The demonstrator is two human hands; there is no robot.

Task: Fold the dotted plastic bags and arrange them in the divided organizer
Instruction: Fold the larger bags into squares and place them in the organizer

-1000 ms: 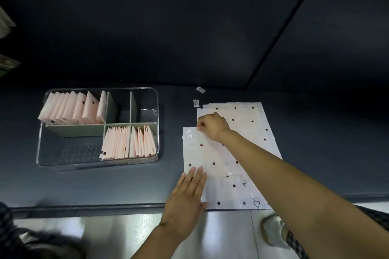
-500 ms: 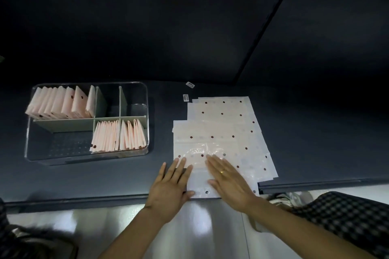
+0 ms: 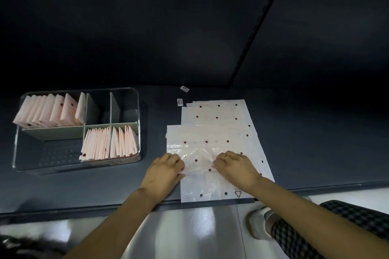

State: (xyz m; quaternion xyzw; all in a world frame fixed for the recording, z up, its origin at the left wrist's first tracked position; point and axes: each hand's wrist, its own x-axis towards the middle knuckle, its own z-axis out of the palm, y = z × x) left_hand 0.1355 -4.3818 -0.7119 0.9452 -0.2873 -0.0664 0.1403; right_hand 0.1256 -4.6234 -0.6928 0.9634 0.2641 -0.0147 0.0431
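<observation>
Two surfaces fill most of the view: a dark wall behind, and below it the dark table that carries everything else. Next in size is the pile of flat dotted plastic bags, spread on the table right of centre, their sheets overlapping and reaching to the near edge. Left of the pile, well apart from it, stands the clear divided organizer; folded pink bags stand on edge in its far-left compartment, and more folded bags fill the two near-right compartments, while the near-left and far-right compartments hold nothing visible. On top of the flat pile lies the top bag, rumpled and lifted into a ridge between the hands. The left hand has its fingers curled and pinches the bag's left part; the right hand, a ring on one finger, likewise curls its fingers and pinches the bag's right part. Smallest are two small labels lying on the table just beyond the pile's far-left corner.
</observation>
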